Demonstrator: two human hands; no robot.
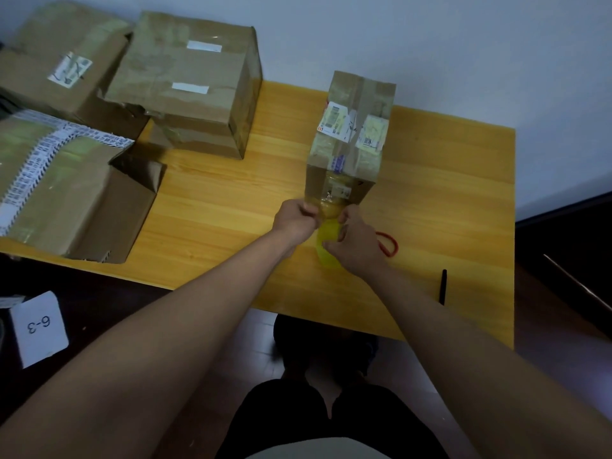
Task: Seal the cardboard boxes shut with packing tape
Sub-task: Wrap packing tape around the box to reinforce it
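Both hands work at the near end of one small box [351, 140]: left hand [298, 220] pinches tape [328, 210], right hand [356, 241] grips the roll [326, 253]; three boxes [185, 84] left look unsealed

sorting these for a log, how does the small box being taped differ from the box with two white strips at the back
The small box is narrow, covered in shipping labels, and both hands work tape at its near end. The box with two white strips is wider, untouched, resting on another carton. Both are brown cardboard with tape.
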